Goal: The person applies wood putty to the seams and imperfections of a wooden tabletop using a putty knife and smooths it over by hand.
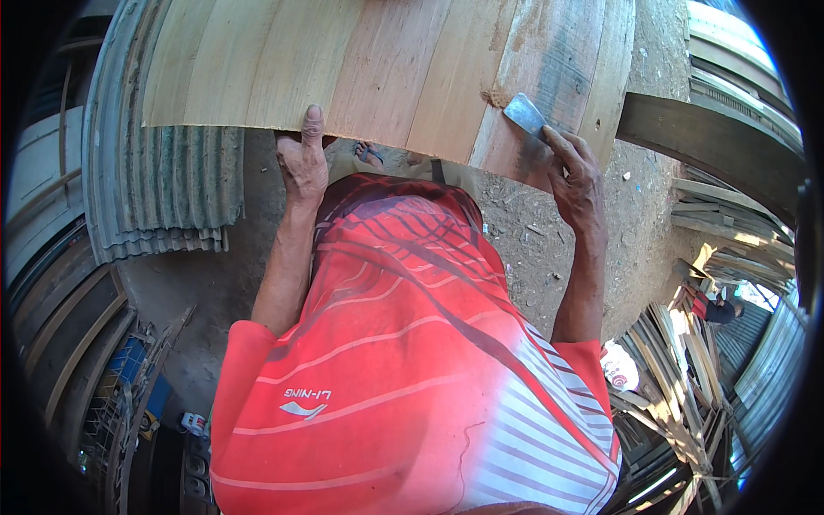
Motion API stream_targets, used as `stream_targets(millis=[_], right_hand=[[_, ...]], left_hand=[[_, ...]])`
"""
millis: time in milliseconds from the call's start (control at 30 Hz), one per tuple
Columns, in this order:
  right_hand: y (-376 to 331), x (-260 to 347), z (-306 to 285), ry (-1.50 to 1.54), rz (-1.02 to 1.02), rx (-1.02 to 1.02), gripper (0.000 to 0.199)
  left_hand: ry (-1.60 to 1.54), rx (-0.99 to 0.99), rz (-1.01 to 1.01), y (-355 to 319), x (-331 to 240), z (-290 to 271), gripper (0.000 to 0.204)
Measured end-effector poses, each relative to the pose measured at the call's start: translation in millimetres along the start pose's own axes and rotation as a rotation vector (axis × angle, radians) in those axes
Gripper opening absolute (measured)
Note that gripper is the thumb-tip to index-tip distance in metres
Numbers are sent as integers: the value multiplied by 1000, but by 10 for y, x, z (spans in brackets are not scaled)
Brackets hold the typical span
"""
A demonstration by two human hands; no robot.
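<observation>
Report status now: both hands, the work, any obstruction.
Left hand gripping near edge of pale-brown planked wooden panel. Right hand holding flat grey metal scraper over panel. Small brown crumbly patch on panel beside scraper's tip.

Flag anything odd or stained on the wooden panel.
A small brown smear lies beside the metal blade in the right hand; a dark bluish stain marks the wooden panel toward its right, unlike its cleaner left.

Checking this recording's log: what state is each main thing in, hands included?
Panel, planked, dark-stained toward the right
Scraper, gripped, angled over the panel
Brown smear, rough, beside the scraper
Left hand, gripping panel's near edge, thumb on top
Right hand, closed on scraper
Corrugated sheet, ragged-edged
Wood scraps, heaped loosely
</observation>
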State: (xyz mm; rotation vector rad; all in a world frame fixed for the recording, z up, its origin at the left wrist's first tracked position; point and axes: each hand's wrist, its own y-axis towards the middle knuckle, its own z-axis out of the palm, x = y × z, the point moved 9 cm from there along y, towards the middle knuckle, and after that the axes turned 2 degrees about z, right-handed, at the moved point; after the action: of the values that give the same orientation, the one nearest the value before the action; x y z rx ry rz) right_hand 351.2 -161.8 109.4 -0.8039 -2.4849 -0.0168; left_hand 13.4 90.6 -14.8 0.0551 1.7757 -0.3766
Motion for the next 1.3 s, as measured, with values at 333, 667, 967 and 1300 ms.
stream_targets(millis=[333,667,967,1300], right_hand=[[41,43,-26,-36,-84,-20,54],[51,150,-114,-117,-137,-65,51],[50,177,-3,-136,-134,-14,49],[61,-278,-195,-171,-58,-24,53]], left_hand=[[23,-16,-17,9,53,-29,76],[11,-14,5,42,144,-54,78],[-11,-12,20,46,132,-39,81],[-34,-4,24,18,49,-20,80]])
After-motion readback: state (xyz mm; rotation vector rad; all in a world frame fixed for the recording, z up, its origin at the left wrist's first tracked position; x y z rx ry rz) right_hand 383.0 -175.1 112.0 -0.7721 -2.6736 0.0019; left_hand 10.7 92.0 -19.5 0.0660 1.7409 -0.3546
